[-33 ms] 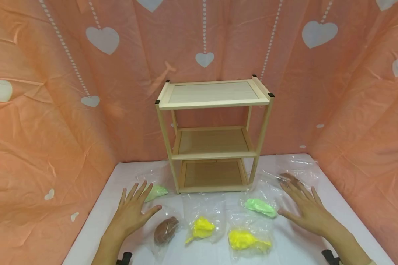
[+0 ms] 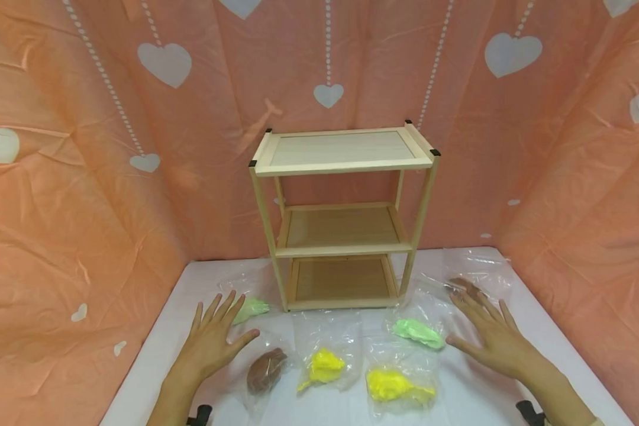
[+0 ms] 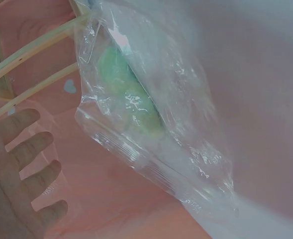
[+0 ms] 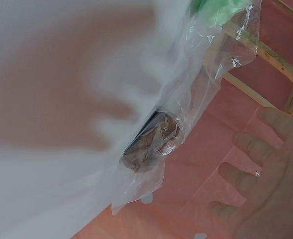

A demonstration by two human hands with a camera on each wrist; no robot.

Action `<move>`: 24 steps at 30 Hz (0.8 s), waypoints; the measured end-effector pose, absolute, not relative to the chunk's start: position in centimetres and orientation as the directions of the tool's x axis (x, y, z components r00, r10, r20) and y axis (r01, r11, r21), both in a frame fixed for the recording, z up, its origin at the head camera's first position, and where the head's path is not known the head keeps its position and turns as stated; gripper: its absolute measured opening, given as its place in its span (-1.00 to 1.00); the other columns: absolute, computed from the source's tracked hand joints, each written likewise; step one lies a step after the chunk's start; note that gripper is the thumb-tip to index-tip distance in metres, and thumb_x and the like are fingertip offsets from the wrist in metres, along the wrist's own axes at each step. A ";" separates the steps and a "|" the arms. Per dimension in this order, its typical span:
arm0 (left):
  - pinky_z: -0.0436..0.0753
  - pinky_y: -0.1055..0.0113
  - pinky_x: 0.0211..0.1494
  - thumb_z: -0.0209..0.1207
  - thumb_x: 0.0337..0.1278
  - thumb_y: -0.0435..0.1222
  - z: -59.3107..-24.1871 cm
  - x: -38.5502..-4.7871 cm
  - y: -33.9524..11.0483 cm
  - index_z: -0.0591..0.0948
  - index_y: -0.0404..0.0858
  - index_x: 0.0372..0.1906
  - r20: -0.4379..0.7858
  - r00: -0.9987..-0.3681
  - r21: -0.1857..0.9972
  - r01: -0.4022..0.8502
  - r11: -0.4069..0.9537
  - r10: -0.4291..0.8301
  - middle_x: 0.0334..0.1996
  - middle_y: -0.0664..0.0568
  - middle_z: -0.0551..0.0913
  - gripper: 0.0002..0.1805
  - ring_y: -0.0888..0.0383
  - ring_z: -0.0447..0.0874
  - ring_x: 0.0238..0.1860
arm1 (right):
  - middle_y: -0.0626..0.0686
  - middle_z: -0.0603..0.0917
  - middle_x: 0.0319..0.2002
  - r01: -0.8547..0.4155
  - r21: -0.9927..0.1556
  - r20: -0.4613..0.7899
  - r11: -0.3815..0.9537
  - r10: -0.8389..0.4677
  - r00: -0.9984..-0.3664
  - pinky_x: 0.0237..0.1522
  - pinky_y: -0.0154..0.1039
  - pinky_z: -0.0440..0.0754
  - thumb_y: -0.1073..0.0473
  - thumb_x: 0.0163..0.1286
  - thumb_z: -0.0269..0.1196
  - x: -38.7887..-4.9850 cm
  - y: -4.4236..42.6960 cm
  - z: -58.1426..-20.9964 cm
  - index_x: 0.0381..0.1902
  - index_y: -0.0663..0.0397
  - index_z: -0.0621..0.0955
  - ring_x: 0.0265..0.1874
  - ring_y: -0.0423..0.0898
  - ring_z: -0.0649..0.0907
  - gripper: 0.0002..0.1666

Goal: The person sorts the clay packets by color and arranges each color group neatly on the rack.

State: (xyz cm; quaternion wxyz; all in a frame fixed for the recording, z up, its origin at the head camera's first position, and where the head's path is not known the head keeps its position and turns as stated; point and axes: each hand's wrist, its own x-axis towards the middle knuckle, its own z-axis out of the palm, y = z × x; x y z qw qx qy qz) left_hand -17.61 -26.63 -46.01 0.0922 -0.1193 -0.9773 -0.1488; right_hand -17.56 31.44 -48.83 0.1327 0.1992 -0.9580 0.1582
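My left hand (image 2: 210, 343), fingers spread and holding nothing, hovers at the left beside a bagged light green item (image 2: 251, 309) and a bagged brown item (image 2: 266, 371). The left wrist view shows that green item (image 3: 131, 94) in its clear bag, apart from the fingers. My right hand (image 2: 497, 343) is spread at the right, empty, between a bagged green item (image 2: 418, 333) and a bagged brown item (image 2: 465, 288) partly behind its fingertips. In the right wrist view the brown item (image 4: 153, 142) lies apart from the hand. Two bagged yellow items (image 2: 326, 365) lie between the hands.
A three-tier wooden shelf (image 2: 346, 249) with black corner caps stands at the back middle of the white table (image 2: 202, 278). Orange-pink cloth (image 2: 218, 195) with white hearts hangs behind and on both sides. A black strap piece shows at each wrist.
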 end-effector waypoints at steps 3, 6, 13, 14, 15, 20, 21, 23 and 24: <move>-0.19 -0.42 0.66 0.22 0.40 0.29 -46.0 -17.6 -26.6 0.33 -0.21 0.66 0.218 -0.954 0.270 0.262 0.926 0.207 0.66 -0.23 0.24 -0.03 -0.36 0.04 0.67 | 0.23 0.20 0.68 -0.425 -0.250 0.320 0.870 -0.340 -0.884 0.63 0.25 -0.55 -0.27 0.42 0.40 -17.6 31.4 -48.7 0.72 -0.14 0.23 0.71 0.26 0.03 0.07; -0.18 -0.41 0.66 0.22 0.40 0.29 -45.9 -17.6 -26.6 0.32 -0.20 0.67 0.221 -0.952 0.272 0.269 0.924 0.212 0.67 -0.22 0.22 -0.03 -0.35 0.04 0.68 | 0.20 0.18 0.70 -0.424 -0.251 0.324 0.870 -0.337 -0.884 0.63 0.27 -0.53 -0.27 0.42 0.41 -17.7 31.5 -48.7 0.71 -0.13 0.25 0.70 0.27 0.04 0.06; -0.16 -0.41 0.66 0.21 0.42 0.27 -45.7 -18.2 -26.4 0.30 -0.21 0.68 0.246 -0.943 0.264 0.286 0.921 0.222 0.66 -0.23 0.23 -0.04 -0.32 0.02 0.69 | 0.19 0.16 0.71 -0.413 -0.285 0.290 0.865 -0.332 -0.897 0.61 0.32 -0.55 -0.27 0.44 0.40 -18.2 31.9 -48.7 0.71 -0.09 0.24 0.65 0.39 0.13 0.05; -0.16 -0.41 0.66 0.21 0.43 0.27 -45.6 -18.4 -26.4 0.29 -0.21 0.68 0.249 -0.943 0.265 0.287 0.921 0.222 0.66 -0.23 0.23 -0.04 -0.32 0.02 0.69 | 0.21 0.16 0.70 -0.410 -0.294 0.287 0.863 -0.330 -0.900 0.61 0.34 -0.54 -0.26 0.44 0.40 -18.3 31.9 -48.7 0.71 -0.09 0.25 0.63 0.41 0.14 0.05; -0.16 -0.41 0.66 0.21 0.44 0.26 -45.5 -18.6 -26.3 0.28 -0.21 0.68 0.252 -0.942 0.264 0.288 0.920 0.223 0.66 -0.23 0.23 -0.04 -0.32 0.02 0.69 | 0.22 0.16 0.70 -0.406 -0.304 0.280 0.862 -0.327 -0.903 0.61 0.36 -0.53 -0.26 0.45 0.40 -18.4 32.0 -48.6 0.71 -0.09 0.24 0.62 0.43 0.14 0.05; -0.17 -0.39 0.67 0.21 0.44 0.25 -44.7 -19.8 -26.1 0.26 -0.24 0.69 0.252 -0.940 0.274 0.297 0.915 0.229 0.68 -0.23 0.20 -0.03 -0.32 0.03 0.69 | 0.27 0.16 0.69 -0.384 -0.324 0.257 0.865 -0.311 -0.915 0.58 0.41 -0.54 -0.27 0.47 0.38 -19.1 32.4 -48.4 0.74 -0.12 0.18 0.56 0.55 0.17 0.07; -0.16 -0.39 0.68 0.22 0.44 0.25 -44.5 -20.0 -26.1 0.26 -0.25 0.69 0.254 -0.939 0.275 0.302 0.913 0.234 0.67 -0.24 0.20 -0.02 -0.32 0.03 0.69 | 0.26 0.16 0.69 -0.383 -0.327 0.259 0.864 -0.308 -0.915 0.58 0.42 -0.54 -0.27 0.47 0.38 -19.3 32.5 -48.4 0.74 -0.13 0.18 0.55 0.57 0.18 0.07; -0.16 -0.39 0.68 0.24 0.43 0.24 -44.1 -20.4 -26.0 0.26 -0.27 0.68 0.259 -0.935 0.283 0.314 0.906 0.244 0.67 -0.24 0.20 -0.02 -0.32 0.03 0.69 | 0.25 0.16 0.69 -0.381 -0.331 0.265 0.863 -0.303 -0.915 0.58 0.41 -0.54 -0.25 0.47 0.39 -19.5 32.7 -48.4 0.74 -0.15 0.17 0.53 0.61 0.19 0.07; -0.15 -0.39 0.68 0.24 0.43 0.23 -43.8 -20.6 -25.9 0.26 -0.27 0.68 0.262 -0.932 0.285 0.321 0.903 0.249 0.67 -0.24 0.21 -0.02 -0.32 0.03 0.69 | 0.26 0.18 0.69 -0.383 -0.334 0.272 0.861 -0.301 -0.914 0.58 0.42 -0.52 -0.24 0.46 0.40 -19.6 32.7 -48.3 0.74 -0.13 0.18 0.52 0.62 0.20 0.07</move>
